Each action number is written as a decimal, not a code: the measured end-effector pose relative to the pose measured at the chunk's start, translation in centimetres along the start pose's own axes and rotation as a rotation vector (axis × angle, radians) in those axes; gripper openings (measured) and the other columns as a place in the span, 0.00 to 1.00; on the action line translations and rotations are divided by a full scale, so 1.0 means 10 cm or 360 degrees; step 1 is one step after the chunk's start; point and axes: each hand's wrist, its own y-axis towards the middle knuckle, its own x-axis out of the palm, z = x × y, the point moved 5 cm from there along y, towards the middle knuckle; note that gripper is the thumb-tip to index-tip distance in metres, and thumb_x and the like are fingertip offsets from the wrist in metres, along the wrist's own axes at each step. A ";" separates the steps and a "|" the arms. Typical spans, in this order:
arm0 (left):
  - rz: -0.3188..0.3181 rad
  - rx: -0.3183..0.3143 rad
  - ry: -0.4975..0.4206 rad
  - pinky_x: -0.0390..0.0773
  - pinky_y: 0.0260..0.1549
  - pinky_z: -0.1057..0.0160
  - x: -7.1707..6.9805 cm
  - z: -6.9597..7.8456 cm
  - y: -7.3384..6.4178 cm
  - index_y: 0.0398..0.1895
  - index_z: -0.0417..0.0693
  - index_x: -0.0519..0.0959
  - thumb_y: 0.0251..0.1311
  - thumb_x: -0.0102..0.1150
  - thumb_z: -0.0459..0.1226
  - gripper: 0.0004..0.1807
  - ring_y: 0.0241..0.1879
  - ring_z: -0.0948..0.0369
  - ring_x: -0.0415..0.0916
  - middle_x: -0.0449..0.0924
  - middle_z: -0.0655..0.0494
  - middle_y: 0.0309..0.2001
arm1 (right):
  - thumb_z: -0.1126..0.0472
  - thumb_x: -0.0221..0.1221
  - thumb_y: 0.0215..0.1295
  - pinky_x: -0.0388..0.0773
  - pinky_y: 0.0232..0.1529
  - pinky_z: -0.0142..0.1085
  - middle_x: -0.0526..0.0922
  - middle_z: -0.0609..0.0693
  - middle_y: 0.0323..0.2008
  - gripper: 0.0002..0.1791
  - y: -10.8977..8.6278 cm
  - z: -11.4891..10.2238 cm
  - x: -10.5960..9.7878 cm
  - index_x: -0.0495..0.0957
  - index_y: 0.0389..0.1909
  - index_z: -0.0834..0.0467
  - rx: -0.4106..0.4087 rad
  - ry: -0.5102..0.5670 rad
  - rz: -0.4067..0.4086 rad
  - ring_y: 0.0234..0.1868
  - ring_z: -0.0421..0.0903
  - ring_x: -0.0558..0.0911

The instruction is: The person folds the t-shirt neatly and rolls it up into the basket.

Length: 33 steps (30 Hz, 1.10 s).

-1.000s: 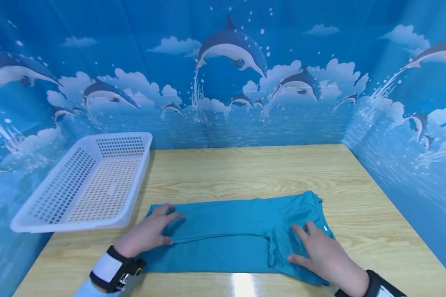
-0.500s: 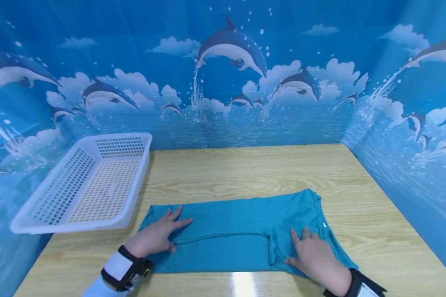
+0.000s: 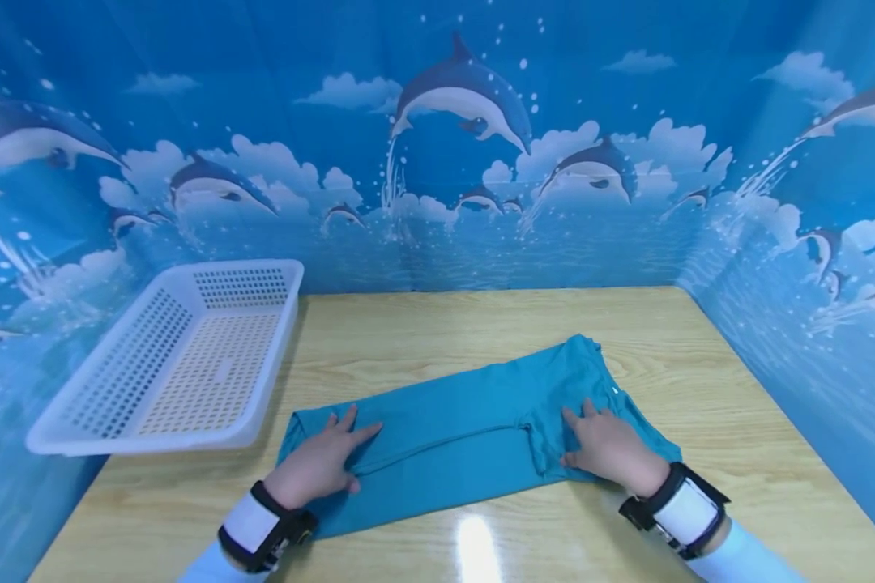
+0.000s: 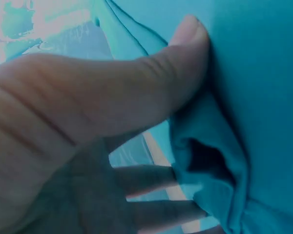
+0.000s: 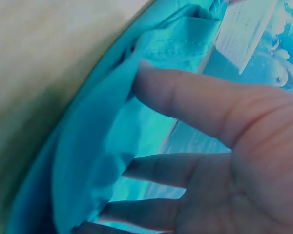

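A teal shirt (image 3: 452, 437), folded into a long strip, lies at a slant on the table, its right end farther from me than its left. A short sleeve is folded in near the right end, where a small white tag (image 3: 616, 390) shows at the edge. My left hand (image 3: 317, 465) rests on the left end with fingers spread. On the sleeve part, my right hand (image 3: 612, 449) presses down, fingers apart. The left wrist view shows the left thumb (image 4: 161, 68) against the cloth. In the right wrist view, the right thumb tip touches a fold (image 5: 97, 126).
A white perforated plastic basket (image 3: 266, 389) stands at the left of the wooden table (image 3: 474, 316), with nothing in it. A blue curtain (image 3: 321, 243) printed with dolphins hangs around the back and sides. Each wrist wears a black strap.
The right hand has moved away from me, swinging the shirt's right end with it. That end's edge also spread out to the right earlier. The left hand has spread and shifted slightly right.
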 end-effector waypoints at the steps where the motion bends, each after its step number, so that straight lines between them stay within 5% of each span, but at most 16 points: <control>1: 0.0013 0.0001 0.0004 0.60 0.57 0.32 0.00 0.01 0.00 0.67 0.52 0.67 0.40 0.73 0.35 0.44 0.67 0.29 0.46 0.50 0.33 0.71 | 0.50 0.68 0.53 0.66 0.55 0.65 0.59 0.79 0.63 0.42 0.03 0.01 -0.01 0.66 0.64 0.68 0.0002 0.0014 -0.0005 0.60 0.78 0.63; 15: 0.0138 -0.0032 0.0164 0.68 0.52 0.33 0.01 0.21 0.02 0.65 0.41 0.68 0.43 0.74 0.42 0.43 0.60 0.24 0.57 0.58 0.25 0.65 | 0.57 0.66 0.56 0.60 0.60 0.65 0.50 0.75 0.69 0.41 0.56 0.21 -0.11 0.60 0.68 0.65 -0.0060 0.0126 -0.0134 0.66 0.77 0.51; 19: 0.0163 -0.0036 0.0223 0.73 0.47 0.38 0.03 0.28 0.05 0.65 0.41 0.68 0.42 0.74 0.47 0.45 0.57 0.30 0.64 0.63 0.27 0.62 | 0.61 0.64 0.56 0.56 0.62 0.65 0.46 0.73 0.70 0.41 0.75 0.29 -0.15 0.57 0.70 0.64 -0.0086 0.0226 -0.0207 0.68 0.76 0.47; 24: 0.0261 0.0007 0.0298 0.77 0.39 0.44 0.06 0.38 0.06 0.63 0.39 0.69 0.40 0.74 0.51 0.45 0.50 0.38 0.70 0.70 0.32 0.52 | 0.67 0.61 0.53 0.65 0.57 0.55 0.40 0.71 0.72 0.44 1.01 0.37 -0.20 0.53 0.72 0.63 -0.0140 0.0462 -0.0288 0.70 0.73 0.43; 33: 0.0324 0.0005 0.0563 0.80 0.36 0.48 0.15 0.54 0.14 0.60 0.39 0.70 0.41 0.67 0.62 0.47 0.48 0.42 0.72 0.72 0.34 0.49 | 0.65 0.56 0.54 0.47 0.66 0.64 0.37 0.66 0.74 0.43 1.39 0.55 -0.15 0.51 0.73 0.60 -0.0233 0.0675 -0.0185 0.72 0.69 0.38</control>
